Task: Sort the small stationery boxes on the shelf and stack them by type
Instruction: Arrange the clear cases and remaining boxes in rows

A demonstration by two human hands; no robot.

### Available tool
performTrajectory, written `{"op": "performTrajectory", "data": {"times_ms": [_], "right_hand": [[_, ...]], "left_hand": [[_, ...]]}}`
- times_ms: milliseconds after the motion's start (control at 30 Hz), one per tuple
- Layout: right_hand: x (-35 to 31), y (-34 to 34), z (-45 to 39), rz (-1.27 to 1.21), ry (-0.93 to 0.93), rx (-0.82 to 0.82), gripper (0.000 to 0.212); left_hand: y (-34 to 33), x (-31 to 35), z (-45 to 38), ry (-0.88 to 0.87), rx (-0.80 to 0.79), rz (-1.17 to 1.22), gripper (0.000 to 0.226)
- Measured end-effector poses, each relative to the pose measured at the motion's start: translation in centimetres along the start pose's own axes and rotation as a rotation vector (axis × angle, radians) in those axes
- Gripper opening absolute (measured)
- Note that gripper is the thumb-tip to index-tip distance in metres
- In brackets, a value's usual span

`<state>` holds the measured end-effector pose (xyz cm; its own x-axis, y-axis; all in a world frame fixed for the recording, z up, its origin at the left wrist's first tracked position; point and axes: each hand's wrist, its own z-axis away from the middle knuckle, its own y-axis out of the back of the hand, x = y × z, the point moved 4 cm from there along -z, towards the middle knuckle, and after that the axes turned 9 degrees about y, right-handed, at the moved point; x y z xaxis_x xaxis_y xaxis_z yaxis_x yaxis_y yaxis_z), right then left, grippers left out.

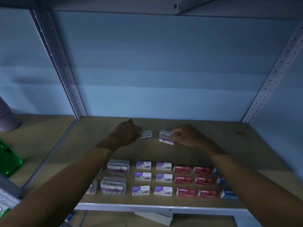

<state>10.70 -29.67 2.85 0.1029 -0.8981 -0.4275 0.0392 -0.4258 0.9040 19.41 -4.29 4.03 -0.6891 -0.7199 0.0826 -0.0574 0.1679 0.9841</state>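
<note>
Far back on the brown shelf board point(213, 145), my left hand point(126, 133) grips a clear plastic paper-clip box point(146, 135). My right hand point(185, 135) grips a second clear paper-clip box point(165, 137) with a purple label, a short gap between the two boxes. Nearer the front edge lie rows of boxes: two clear paper-clip boxes point(118, 167) point(113, 185) at the left, several purple-and-white staple boxes point(152, 178) in the middle, several red staple boxes point(194, 180), and blue boxes point(227, 193) partly hidden under my right forearm.
Perforated metal uprights point(60, 63) point(277, 72) frame the bay, with a blue back wall. A green translucent object point(9, 161) and a pale purple object point(6, 115) stand in the bay to the left. Another clear box point(92, 187) peeks out beside my left forearm.
</note>
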Motion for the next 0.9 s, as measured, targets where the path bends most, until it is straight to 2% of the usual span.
{"op": "performTrajectory", "data": {"times_ms": [100,233,367,433,533,600,667,767,800,900], "right_hand": [[0.3,-0.3,0.2,-0.015,0.009,-0.038,0.039],[0.4,-0.3,0.5,-0.06,0.016,-0.059,0.032],[0.0,-0.1,0.6,-0.06,0.018,-0.072,0.035],[-0.4,-0.2,0.7,-0.039,0.056,-0.085,0.036],[-0.2,-0.9,0.7,-0.045,0.054,-0.035,0.042],[0.1,-1.3,0.7,-0.118,0.025,-0.006,0.04],[0.3,-1.5,0.6,-0.176,0.015,0.008,0.031],[0.6,-0.9,0.3,-0.228,0.017,0.07,0.02],[0.5,-0.6,0.2,-0.266,0.02,0.091,0.022],[-0.2,0.4,-0.4,-0.359,0.048,0.149,0.049]], "left_hand": [[-0.4,0.1,0.1,-0.02,-0.035,-0.01,0.025],[-0.9,-0.5,0.4,-0.041,-0.046,0.007,0.026],[-1.0,-0.7,0.4,-0.051,-0.03,0.022,0.026],[-1.1,-0.7,0.5,-0.034,-0.027,0.016,0.035],[-0.9,-0.6,0.8,-0.006,-0.018,0.045,0.06],[-0.8,-0.5,0.9,-0.011,-0.008,0.04,0.064],[-0.9,-0.4,0.9,-0.018,-0.014,0.03,0.06],[-1.1,-0.4,0.7,-0.019,0.001,0.025,0.033],[-1.2,-0.4,0.6,-0.017,0.006,0.034,0.029],[-1.3,-0.6,0.6,-0.008,0.016,0.064,0.029]]}}
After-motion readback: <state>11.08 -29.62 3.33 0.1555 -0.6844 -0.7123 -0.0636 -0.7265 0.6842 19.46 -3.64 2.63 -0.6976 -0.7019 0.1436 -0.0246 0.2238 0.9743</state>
